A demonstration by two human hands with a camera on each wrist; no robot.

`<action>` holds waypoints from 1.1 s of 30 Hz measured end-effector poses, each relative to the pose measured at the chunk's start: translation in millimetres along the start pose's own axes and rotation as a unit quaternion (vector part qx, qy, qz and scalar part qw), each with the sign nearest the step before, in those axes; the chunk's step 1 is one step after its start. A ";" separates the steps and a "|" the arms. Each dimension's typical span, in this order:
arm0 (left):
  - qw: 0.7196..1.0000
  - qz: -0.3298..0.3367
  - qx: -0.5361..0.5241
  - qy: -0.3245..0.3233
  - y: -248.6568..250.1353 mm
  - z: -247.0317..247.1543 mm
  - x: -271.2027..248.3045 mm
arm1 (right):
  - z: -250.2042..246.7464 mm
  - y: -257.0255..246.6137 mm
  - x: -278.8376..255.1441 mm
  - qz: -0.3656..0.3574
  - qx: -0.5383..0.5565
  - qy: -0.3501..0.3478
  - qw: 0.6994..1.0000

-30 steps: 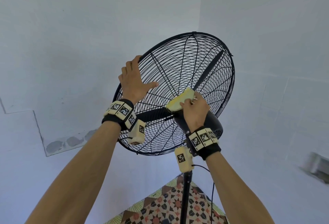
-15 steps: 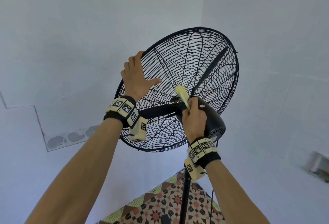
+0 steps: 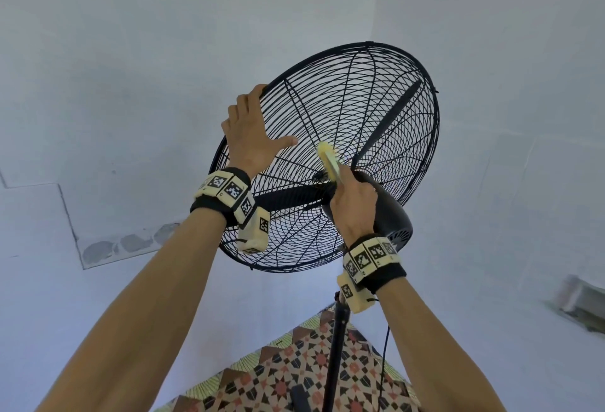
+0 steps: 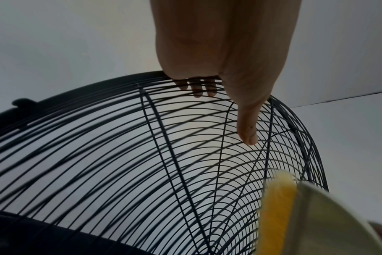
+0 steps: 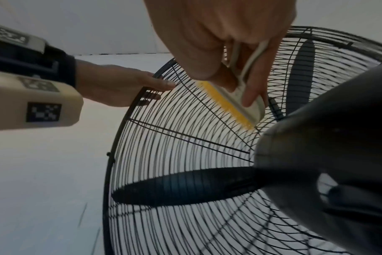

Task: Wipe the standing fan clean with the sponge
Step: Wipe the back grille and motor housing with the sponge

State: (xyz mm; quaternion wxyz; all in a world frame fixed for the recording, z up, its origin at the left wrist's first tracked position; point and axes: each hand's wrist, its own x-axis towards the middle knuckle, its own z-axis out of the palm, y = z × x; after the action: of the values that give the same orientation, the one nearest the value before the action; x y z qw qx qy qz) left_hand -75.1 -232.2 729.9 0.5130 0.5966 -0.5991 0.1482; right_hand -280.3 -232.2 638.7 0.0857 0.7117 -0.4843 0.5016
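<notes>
- The rear grille [image 3: 327,163] of the standing fan [image 3: 386,215] is being wiped, and the sponge [image 3: 329,163] is seen edge-on against the wires just above the motor housing [image 3: 389,212].
- For a clean pass, the yellow face is best kept flat on the wires and drawn along the spokes from hub to rim; light pressure is advised, since thin wire can flex, it is judged.
- The cage is best held steady throughout, so the head is not tipped on its pole [image 3: 335,346].
- The right hand [image 3: 353,205] is clamped on the sponge: in the right wrist view its pale back [image 5: 249,101] is pinched between thumb and curled fingers [image 5: 254,86].
- The left hand [image 3: 252,136] is hooked over the upper left rim of the grille, fingers [image 4: 196,86] curled over the outer ring, thumb laid straight along the wires.
- A patterned floor covering [image 3: 294,379] is seen below the pole.
</notes>
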 end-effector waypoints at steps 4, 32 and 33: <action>1.000 0.000 0.001 0.000 -2.0 -0.5 0.3 | -4.1 -6.6 6.8 -0.058 0.073 0.110 0.990; 1.000 0.020 -0.009 -0.004 -1.0 -0.4 -0.8 | -8.3 -19.6 -1.9 0.057 -0.020 0.022 0.998; 1.000 0.019 -0.009 -0.003 -0.8 -0.7 -1.4 | -6.8 -23.0 -1.1 0.086 -0.032 -0.008 0.996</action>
State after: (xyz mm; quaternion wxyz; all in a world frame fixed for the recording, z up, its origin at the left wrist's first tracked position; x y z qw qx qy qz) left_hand -74.4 -231.0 728.8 0.5138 0.5807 -0.6132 0.1511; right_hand -266.8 -215.5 649.5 0.0614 0.6680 -0.5605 0.4856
